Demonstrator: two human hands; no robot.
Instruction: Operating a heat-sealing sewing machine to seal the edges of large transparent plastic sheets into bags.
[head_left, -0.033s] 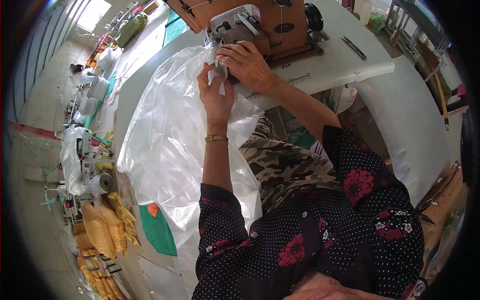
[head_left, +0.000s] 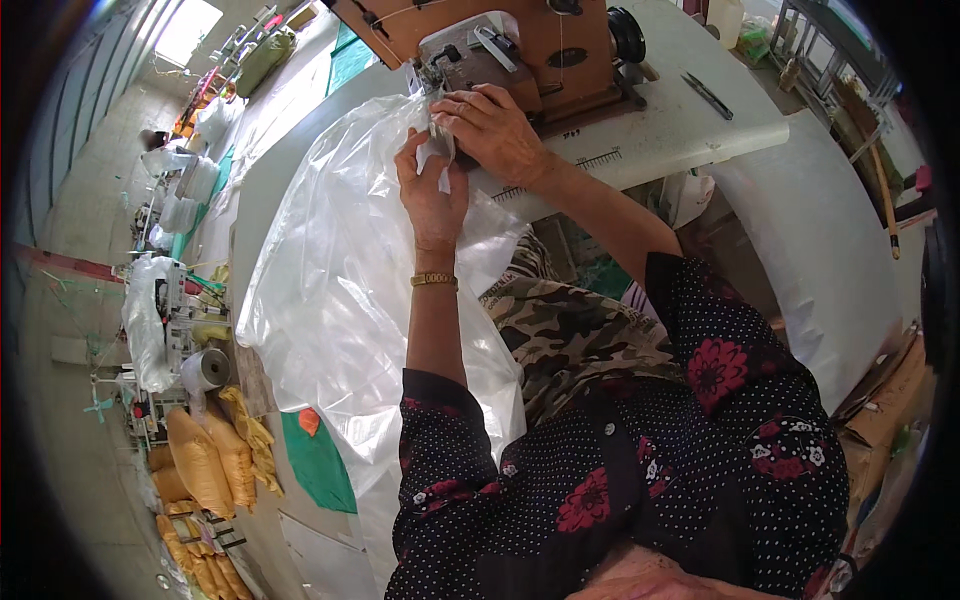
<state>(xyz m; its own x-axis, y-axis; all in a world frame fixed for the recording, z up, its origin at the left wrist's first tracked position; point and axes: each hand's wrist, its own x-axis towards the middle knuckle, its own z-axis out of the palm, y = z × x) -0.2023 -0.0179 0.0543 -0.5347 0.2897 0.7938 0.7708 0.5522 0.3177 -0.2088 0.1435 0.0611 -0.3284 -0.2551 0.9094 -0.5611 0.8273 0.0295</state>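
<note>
Head view: near the top centre, the left hand (head_left: pixel 432 195) pinches a fold of the clear plastic sheet (head_left: pixel 340 290). The right hand (head_left: pixel 492 128) presses the sheet's edge, fingers closed, against the sewing machine (head_left: pixel 520 50) on the white table (head_left: pixel 690 120). The sheet drapes down toward centre left.

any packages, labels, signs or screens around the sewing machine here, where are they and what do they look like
No signs or screens.
Clear plastic bag: big, crinkled, held by both hands at the sewing machine.
Yellow filled sacks: plump, stacked at lower left.
White jug: far table edge, top.
</note>
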